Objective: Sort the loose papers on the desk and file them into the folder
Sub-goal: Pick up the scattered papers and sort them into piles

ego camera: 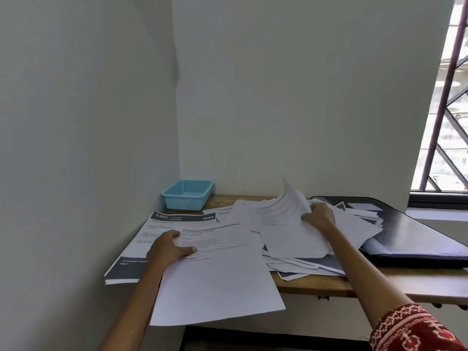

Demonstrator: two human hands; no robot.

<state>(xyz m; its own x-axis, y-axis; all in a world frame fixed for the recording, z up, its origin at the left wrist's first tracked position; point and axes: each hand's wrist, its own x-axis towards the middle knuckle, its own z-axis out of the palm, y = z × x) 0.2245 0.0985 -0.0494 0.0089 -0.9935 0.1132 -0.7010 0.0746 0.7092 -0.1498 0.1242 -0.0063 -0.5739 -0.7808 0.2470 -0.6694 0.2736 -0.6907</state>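
Beyond desk edge [329, 285], sheet [215, 282] in left hand [169, 247] grip.

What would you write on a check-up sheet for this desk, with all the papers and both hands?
Surface: wooden desk in a wall corner, mostly covered.
Job's things: messy paper pile; neater stack at left; black folder at right, papers overlapping it.
Clutter: empty-looking blue basket at the back.
Grippers: left hand holds a sheet overhanging the front edge; right hand grips lifted, curling sheets.
Cables: nothing seen.
Surroundings: plain walls; barred window at right.
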